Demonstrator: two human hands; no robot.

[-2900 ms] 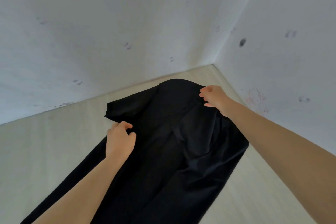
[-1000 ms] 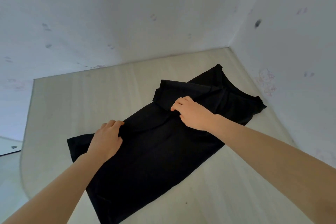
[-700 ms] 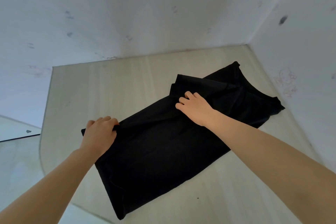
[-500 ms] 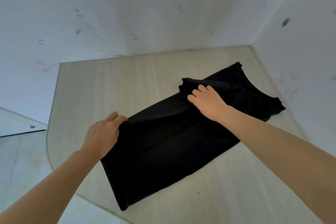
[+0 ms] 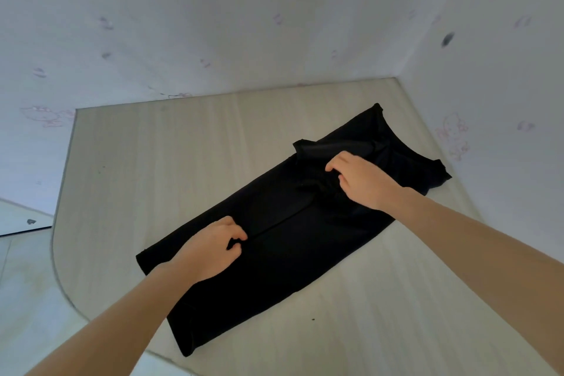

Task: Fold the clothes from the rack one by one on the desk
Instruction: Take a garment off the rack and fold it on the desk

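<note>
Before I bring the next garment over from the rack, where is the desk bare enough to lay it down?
The wide bare stretch of desk lies between the black garment and the left wall. A smaller strip runs along the near right edge. The far right corner is crowded: the garment, left hand and right hand fill it.

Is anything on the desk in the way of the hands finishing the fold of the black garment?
Nothing visible. Both the left hand and the right hand already pinch the black garment, and the desk around it shows only bare surface.
</note>
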